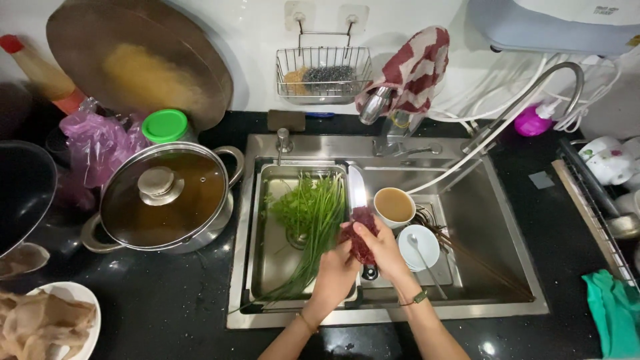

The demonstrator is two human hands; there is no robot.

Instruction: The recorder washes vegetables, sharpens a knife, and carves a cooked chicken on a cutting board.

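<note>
Over the steel sink [507, 220], both my hands meet on a knife [357, 188] whose pale blade points away from me. My right hand [385, 252] presses a dark red scrubbing pad [363, 235] against the lower blade. Just to its left, my left hand [335, 272] closes around the knife near its black handle [369, 272] and touches the pad's edge. How the left fingers grip is partly hidden. The blade lies above the right rim of a steel tray [267, 253] holding green herbs [310, 217].
A cup of brown liquid [394, 205], a small white bowl with a spoon [419, 247] and chopsticks [467, 257] sit in the basin. A lidded pot [163, 197] stands on the left of the black counter. The faucet [533, 93] arches behind the sink. A green cloth [613, 310] lies at right.
</note>
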